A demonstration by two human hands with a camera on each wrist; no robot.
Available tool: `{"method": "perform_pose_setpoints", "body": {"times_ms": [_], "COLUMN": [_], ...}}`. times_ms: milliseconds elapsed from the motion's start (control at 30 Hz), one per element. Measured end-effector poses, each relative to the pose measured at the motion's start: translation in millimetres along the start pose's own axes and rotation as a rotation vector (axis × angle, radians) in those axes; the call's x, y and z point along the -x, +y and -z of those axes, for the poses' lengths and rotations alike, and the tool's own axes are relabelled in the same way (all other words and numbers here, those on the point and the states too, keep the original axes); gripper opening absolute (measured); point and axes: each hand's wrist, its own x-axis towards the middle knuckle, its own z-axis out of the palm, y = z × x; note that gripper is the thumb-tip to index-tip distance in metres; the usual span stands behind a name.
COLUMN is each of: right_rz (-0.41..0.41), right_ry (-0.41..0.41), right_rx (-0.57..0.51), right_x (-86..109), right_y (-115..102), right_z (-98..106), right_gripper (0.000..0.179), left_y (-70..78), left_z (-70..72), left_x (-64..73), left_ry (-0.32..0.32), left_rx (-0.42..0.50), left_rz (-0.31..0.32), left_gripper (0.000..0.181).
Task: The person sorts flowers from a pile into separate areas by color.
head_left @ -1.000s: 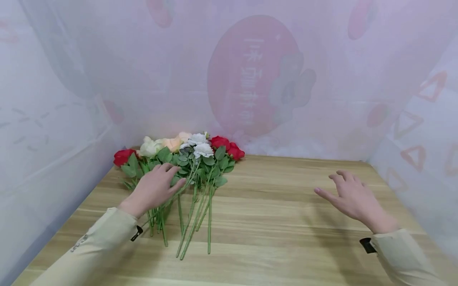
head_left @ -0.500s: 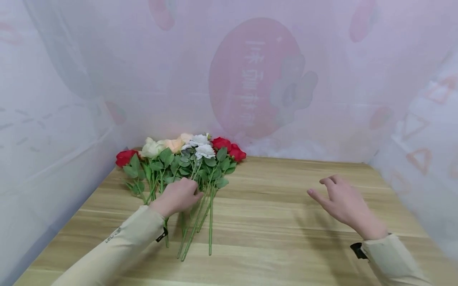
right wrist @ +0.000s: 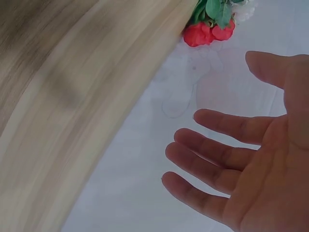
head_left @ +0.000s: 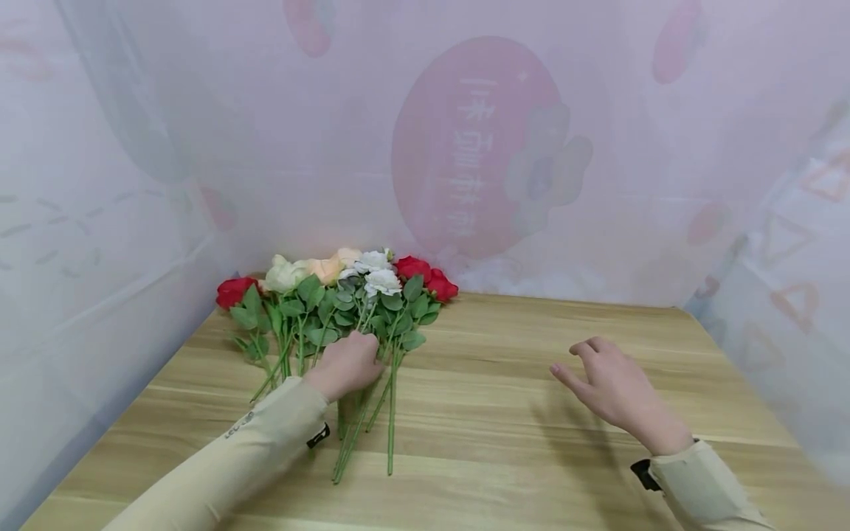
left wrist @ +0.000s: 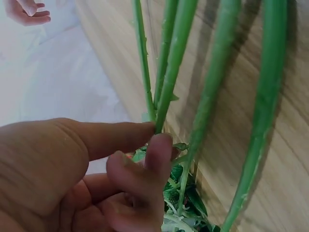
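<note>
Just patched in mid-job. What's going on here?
A person's bare left hand is pinching at least one thin green stem with thumb and forefinger; the exact number is unclear. The leafy flowers with red, white, cream and peach blooms lie together on the left of the wood-grain table, blooms toward the pale printed backdrop. The bare right hand holds nothing, fingers spread, off to the right of the flowers.
</note>
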Motion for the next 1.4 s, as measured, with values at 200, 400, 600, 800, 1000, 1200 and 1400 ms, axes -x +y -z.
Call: {"method": "perform_pose_setpoints", "body": {"times_ms": [200,400,600,800,1000,1200,1400], "right_rz": [0.002,0.009,0.013,0.015,0.014,0.015,0.033], "right_ry": [0.006,0.003,-0.003,-0.003,0.010,0.011,0.034], "right_rx": [-0.003,-0.009,-0.014,-0.013,-0.009,-0.027,-0.059], "right_x": [-0.2,-0.9,-1.8,-2.6,-3.2,-5.0,-6.9], "right_y": [-4,-6,-7,-8,-9,-13,-23], "right_z": [-3,-6,-8,-9,-10,-11,-12], "right_gripper": [0.058,0.056,0.059,0.060,0.053,0.051,0.049], "left_y": [-1.0,-5.5,-4.8,-4.3,-4.6,4.9,20.3], "left_z": [3.9,1.6,-2.7,-2.8,0.0,7.0,8.5], "left_x": [0.2,-1.5,-4.7,-2.0,5.3,16.6,21.1], "left_ry": [0.007,0.017,-0.036,-0.102,-0.031,0.076,0.211], "left_rx": [0.038,0.123,0.194,0.221,0.283,0.418,0.533], "left_rz": [0.015,0.020,0.043,0.091,0.083,-0.024,-0.104], "left_gripper": [0.027,0.047,0.046,0.033,0.052,0.046,0.027]}}
